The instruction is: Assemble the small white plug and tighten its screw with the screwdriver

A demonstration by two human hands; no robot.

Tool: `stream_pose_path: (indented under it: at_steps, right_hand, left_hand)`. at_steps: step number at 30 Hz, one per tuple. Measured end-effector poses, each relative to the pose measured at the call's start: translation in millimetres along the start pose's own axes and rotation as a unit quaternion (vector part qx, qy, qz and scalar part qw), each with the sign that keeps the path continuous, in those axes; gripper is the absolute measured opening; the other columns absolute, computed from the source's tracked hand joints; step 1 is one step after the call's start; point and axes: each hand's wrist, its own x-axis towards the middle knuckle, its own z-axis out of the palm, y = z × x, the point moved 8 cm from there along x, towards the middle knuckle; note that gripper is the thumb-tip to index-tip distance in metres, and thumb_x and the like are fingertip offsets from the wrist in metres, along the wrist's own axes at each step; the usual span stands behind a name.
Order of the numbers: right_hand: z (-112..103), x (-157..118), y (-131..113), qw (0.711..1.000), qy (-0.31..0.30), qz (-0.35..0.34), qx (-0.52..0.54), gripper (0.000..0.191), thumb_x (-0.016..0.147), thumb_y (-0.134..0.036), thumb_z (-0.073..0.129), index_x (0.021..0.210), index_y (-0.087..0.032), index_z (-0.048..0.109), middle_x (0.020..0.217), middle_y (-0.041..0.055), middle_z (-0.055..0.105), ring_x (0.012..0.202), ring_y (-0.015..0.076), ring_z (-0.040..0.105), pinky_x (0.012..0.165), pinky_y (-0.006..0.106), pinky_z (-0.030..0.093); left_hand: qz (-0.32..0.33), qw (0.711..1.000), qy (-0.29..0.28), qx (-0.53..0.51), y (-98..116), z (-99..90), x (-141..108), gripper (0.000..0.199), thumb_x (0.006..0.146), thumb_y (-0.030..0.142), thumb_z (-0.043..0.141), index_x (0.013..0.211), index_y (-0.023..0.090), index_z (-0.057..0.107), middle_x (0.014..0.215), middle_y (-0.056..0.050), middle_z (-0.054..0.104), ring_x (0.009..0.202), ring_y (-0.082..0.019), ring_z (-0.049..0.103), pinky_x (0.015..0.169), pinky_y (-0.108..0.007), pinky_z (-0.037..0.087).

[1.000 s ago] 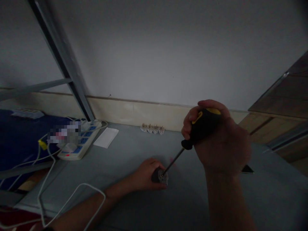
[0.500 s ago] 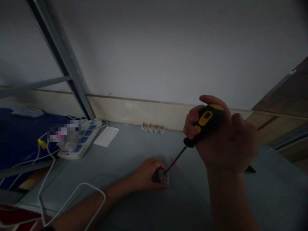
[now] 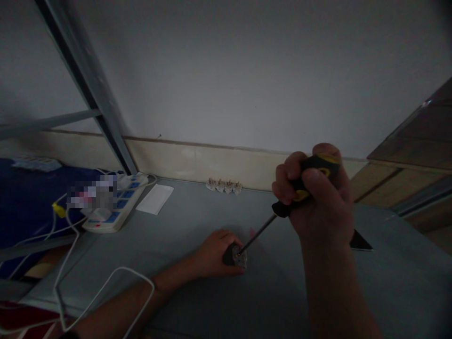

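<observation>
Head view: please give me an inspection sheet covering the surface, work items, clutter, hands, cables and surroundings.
Surface: grey tabletop; row of small clear pieces with pins along its wall side
Work items: dark-and-clear piece; black-and-yellow screwdriver, slanting down, tip at the piece
Clutter: white sheet; dark flat object, partly hidden
Hands: left hand grips the piece; right hand grips the screwdriver handle
Cables: white cable crosses the view of the left forearm; power strip shows a red light
Surroundings: pale wall; metal frame left, wooden boards right

Power strip (image 3: 123, 204) left, screwdriver (image 3: 282, 209) right, paper (image 3: 155, 199) between
</observation>
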Motion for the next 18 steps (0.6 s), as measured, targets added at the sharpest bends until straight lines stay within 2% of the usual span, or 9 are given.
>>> stream_pose_path:
  at_steps: [2,5,8,11,12,14,16,18]
  right_hand:
    - [-1.3,2.5,2.1,1.0,0.012,0.018,0.017,0.022,0.084,-0.037,0.073,0.102,-0.029,0.063,0.079,-0.0023,0.059,0.055,0.0095,0.053,0.043,0.02,0.041]
    - [-2.0,5.4,2.3,0.999,0.011,0.041,0.019,0.032,0.085,-0.047,0.063,0.105,-0.024,0.069,0.083,0.0033,0.06,0.065,0.0142,0.058,0.048,0.026,0.05]
    - [-5.3,4.9,-1.6,0.999,0.013,0.035,-0.009,0.024,0.086,-0.043,0.066,0.097,-0.023,0.073,0.092,0.0035,0.064,0.085,0.0178,0.067,0.068,0.032,0.063]
    - [-4.9,1.5,-3.8,0.999,-0.004,0.026,-0.03,0.015,0.087,-0.036,0.07,0.099,-0.027,0.07,0.108,0.0016,0.066,0.115,0.026,0.067,0.09,0.044,0.063]
    - [-4.0,0.5,-4.6,0.999,-0.012,0.021,-0.031,0.013,0.087,-0.032,0.069,0.1,-0.028,0.068,0.112,0.0006,0.066,0.115,0.0258,0.067,0.089,0.043,0.063]
    - [-0.4,-0.6,-6.7,0.999,-0.039,0.007,-0.02,0.014,0.087,-0.025,0.07,0.1,-0.03,0.063,0.108,-0.0011,0.069,0.092,0.0182,0.072,0.072,0.031,0.063]
    - [1.7,0.0,-6.8,0.998,-0.054,0.011,0.004,0.018,0.086,-0.024,0.072,0.099,-0.031,0.062,0.09,-0.0034,0.067,0.064,0.0091,0.064,0.053,0.019,0.053]
    - [2.1,1.7,-4.2,0.997,-0.055,0.038,0.03,0.02,0.084,-0.033,0.074,0.101,-0.03,0.064,0.077,-0.0032,0.061,0.057,0.0083,0.054,0.046,0.018,0.046]
  left_hand:
    - [0.003,1.0,-0.001,0.0,0.3,0.0,-0.2,0.049,0.068,0.037,0.09,0.107,0.02,0.065,0.108,-0.006,0.07,0.101,-0.025,0.064,0.092,-0.037,0.048]
    - [0.002,1.0,0.001,-0.001,-0.3,-0.3,-0.8,0.048,0.069,0.038,0.089,0.107,0.021,0.066,0.108,-0.006,0.07,0.101,-0.026,0.064,0.092,-0.038,0.049]
    - [-0.002,1.0,-0.001,-0.001,-1.3,0.3,-1.1,0.049,0.068,0.038,0.089,0.107,0.02,0.066,0.108,-0.006,0.07,0.101,-0.027,0.064,0.091,-0.039,0.049]
    - [-0.002,1.0,-0.004,0.0,-1.3,1.5,-0.7,0.049,0.068,0.035,0.09,0.108,0.019,0.065,0.109,-0.006,0.069,0.102,-0.027,0.064,0.092,-0.039,0.048]
    - [-0.002,1.0,-0.004,0.001,-1.3,1.9,-0.5,0.05,0.068,0.035,0.09,0.108,0.019,0.065,0.11,-0.006,0.069,0.103,-0.027,0.064,0.093,-0.039,0.048]
    - [-0.005,1.0,-0.007,0.0,-2.1,2.9,0.0,0.049,0.067,0.034,0.09,0.107,0.02,0.065,0.11,-0.006,0.069,0.103,-0.026,0.064,0.093,-0.038,0.048]
    - [-0.008,1.0,-0.01,0.001,-3.3,4.1,0.2,0.049,0.067,0.034,0.09,0.107,0.02,0.066,0.109,-0.006,0.069,0.103,-0.026,0.064,0.093,-0.039,0.048]
    - [-0.006,1.0,-0.009,0.003,-3.8,4.4,0.1,0.049,0.067,0.034,0.09,0.107,0.02,0.066,0.109,-0.006,0.069,0.104,-0.027,0.063,0.094,-0.039,0.048]
